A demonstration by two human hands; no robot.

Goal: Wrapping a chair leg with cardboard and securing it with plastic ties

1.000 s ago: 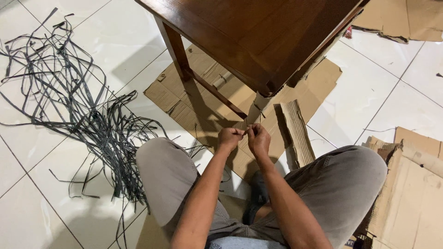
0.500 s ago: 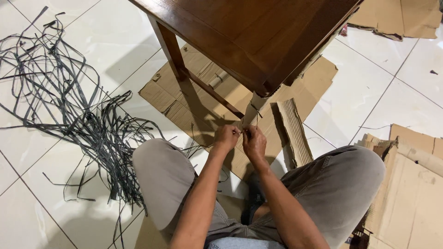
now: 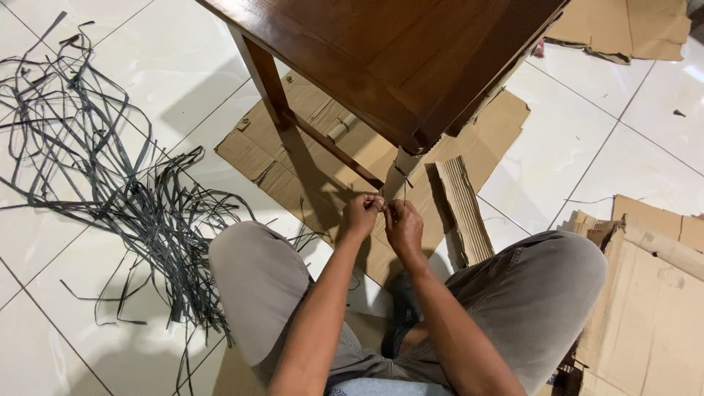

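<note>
White tiled floor, flattened cardboard sheet [image 3: 308, 158] at frame centre under a dark wooden table [image 3: 396, 59] whose corner leg is wrapped in cardboard; loose heap of dark plastic straps [image 3: 125, 191] at left. Left hand [image 3: 361, 214] and right hand [image 3: 402, 226] meet just below the wrapped leg, fingertips of both pinched together on a thin dark strap [image 3: 402, 189] (barely visible) running up toward the leg. More cardboard [image 3: 653, 293] lies at lower right beside the person's knee.

White tiled floor [image 3: 579, 139], cardboard [image 3: 469, 147], black strips [image 3: 139, 198]
</note>
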